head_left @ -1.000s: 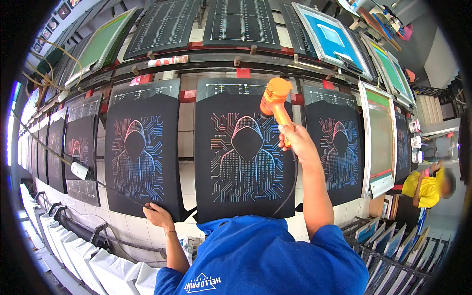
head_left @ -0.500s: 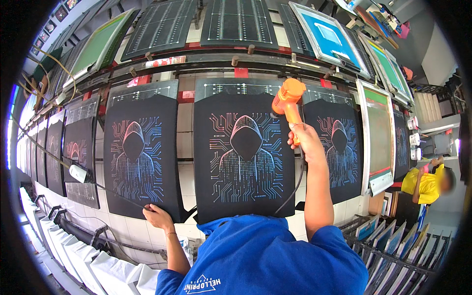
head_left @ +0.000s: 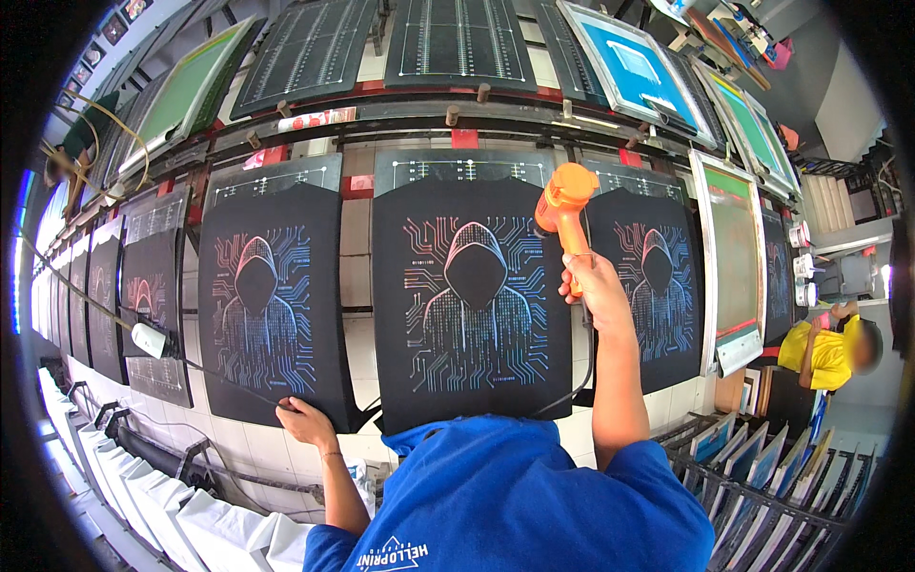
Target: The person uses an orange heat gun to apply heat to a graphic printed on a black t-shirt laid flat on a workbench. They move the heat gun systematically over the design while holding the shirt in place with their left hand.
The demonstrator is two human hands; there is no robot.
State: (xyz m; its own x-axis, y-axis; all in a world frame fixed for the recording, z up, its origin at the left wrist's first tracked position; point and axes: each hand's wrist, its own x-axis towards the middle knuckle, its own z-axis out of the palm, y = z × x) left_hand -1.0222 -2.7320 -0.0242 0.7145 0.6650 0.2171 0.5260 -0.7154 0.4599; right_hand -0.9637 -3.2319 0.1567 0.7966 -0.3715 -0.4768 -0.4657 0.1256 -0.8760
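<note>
My right hand [head_left: 593, 281] is closed around the handle of an orange heat gun [head_left: 564, 200]. Its dark nozzle faces left, over the upper right edge of a black T-shirt [head_left: 477, 400]. That shirt lies flat on a dark board [head_left: 400, 169] in front of me and bears a hooded-figure print in red, white and blue. At lower left my left hand [head_left: 307, 422] pinches a black power cord [head_left: 229, 383], beside the bottom hem of a second printed shirt [head_left: 221, 400]. The cord leads to a white connector [head_left: 149, 338].
A third printed shirt [head_left: 658, 377] lies to the right, beside a framed printing screen [head_left: 753, 257]. More boards [head_left: 457, 48] and a blue screen [head_left: 634, 67] line the far side behind a rail. White covered shapes [head_left: 191, 520] stand lower left; a rack of frames [head_left: 753, 467] and a person in yellow [head_left: 820, 357] are right.
The heat gun and my right hand have shifted slightly down and to the right. My left hand stays nearly still on the cord.
</note>
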